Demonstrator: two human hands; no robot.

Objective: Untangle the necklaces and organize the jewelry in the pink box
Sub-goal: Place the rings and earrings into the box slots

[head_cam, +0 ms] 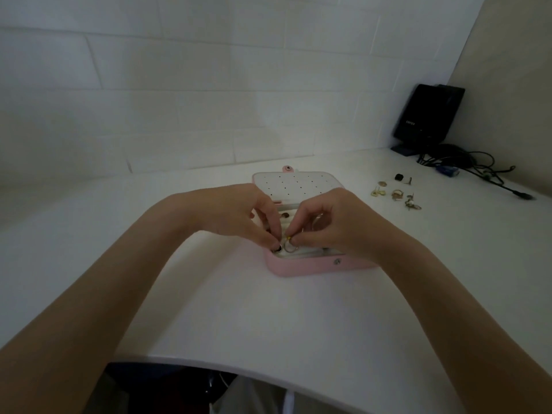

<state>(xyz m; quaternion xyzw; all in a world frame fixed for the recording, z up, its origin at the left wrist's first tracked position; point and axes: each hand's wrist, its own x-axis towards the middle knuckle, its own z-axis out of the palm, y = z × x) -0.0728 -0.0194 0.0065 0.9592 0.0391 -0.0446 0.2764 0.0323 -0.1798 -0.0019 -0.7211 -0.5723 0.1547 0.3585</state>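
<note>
Both hands are brought close together over the front left corner of the open pink box (301, 268), which lies on the white table (209, 309): a gold ring (290, 247) is pinched by the right hand (331, 225), while a dark ring (277, 249) is pressed down by the fingertips of the left hand (239, 216). If the pinch is loosened before the slot is reached, the ring could be dropped, and the box could be nudged. More loose jewelry (395, 192) is left on the table, well to the right.
</note>
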